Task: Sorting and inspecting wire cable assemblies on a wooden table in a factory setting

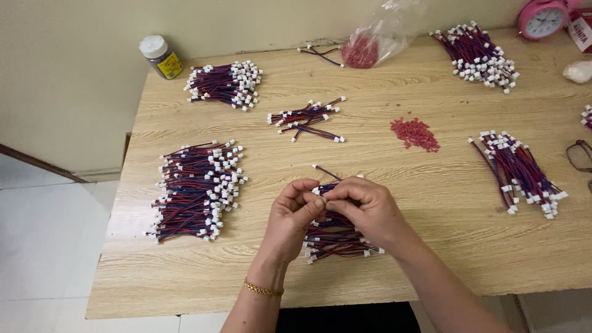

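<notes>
Head view: left hand (295,213) and right hand (364,206) met fingertip to fingertip above the wooden table (431,203), both pinched shut on the white connector (318,191) of one red-and-blue wire lead. Lead running up and away to the left, free end near (316,166). Small bundle of leads (336,237) directly beneath the hands, long axis left to right. Large pile (197,188) well to the left, red pellets (415,134) further back.
</notes>
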